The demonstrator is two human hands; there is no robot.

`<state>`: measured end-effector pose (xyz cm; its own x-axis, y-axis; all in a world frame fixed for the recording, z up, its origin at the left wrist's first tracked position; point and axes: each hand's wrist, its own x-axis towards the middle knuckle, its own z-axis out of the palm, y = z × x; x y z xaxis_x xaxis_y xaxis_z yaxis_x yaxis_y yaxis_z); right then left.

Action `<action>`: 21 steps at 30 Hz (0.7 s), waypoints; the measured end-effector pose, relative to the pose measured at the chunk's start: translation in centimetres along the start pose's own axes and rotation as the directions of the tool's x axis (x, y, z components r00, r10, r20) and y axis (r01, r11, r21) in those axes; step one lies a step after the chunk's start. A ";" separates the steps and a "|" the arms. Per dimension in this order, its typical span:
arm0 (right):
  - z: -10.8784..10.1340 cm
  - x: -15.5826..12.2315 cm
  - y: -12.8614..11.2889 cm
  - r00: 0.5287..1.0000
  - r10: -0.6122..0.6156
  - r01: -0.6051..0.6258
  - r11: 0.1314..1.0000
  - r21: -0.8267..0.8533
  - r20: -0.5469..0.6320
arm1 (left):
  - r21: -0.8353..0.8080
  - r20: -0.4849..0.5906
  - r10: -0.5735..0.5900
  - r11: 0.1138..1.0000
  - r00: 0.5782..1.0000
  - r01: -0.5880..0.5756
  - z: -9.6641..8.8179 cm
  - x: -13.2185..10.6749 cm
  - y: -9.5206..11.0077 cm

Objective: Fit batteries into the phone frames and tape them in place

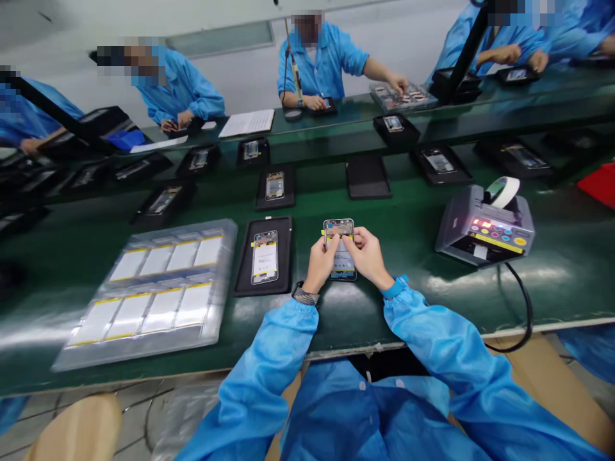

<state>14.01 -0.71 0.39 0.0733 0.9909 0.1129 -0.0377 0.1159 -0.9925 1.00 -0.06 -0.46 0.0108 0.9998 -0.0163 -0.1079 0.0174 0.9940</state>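
Phone chassis [339,228] held between left hand [321,261] and right hand [368,255], fingers [359,238] closed on it.

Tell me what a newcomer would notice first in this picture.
The left hand and right hand hold an opened phone at the picture's centre. At the left lies a clear tray of white batteries. At the right stands a grey tape dispenser with lit buttons.

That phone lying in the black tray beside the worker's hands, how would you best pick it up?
Probably by its two long edges, from above: the phone lies flat in the black tray, and its narrow width is easiest to span.
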 end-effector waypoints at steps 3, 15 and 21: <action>0.2 -0.7 0.6 1.000 -0.013 0.013 1.000 0.015 -0.018 | 0.105 -0.032 0.063 0.993 0.997 -0.060 0.3 -0.3 -0.2; 0.1 -1.6 -0.3 1.000 -0.020 0.020 1.000 -0.024 -0.017 | 0.235 -0.069 0.163 0.961 0.984 -0.142 0.7 -1.4 0.5; 0.0 -1.6 -0.3 0.999 -0.035 0.035 0.999 -0.001 -0.011 | 0.268 -0.071 0.177 0.951 0.982 -0.152 0.6 -1.4 0.5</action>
<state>13.88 -2.33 0.53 0.0852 0.9854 0.1471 -0.0341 0.1504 -0.9880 1.53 -1.42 0.13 -0.0787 0.9852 0.1524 0.1619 -0.1382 0.9771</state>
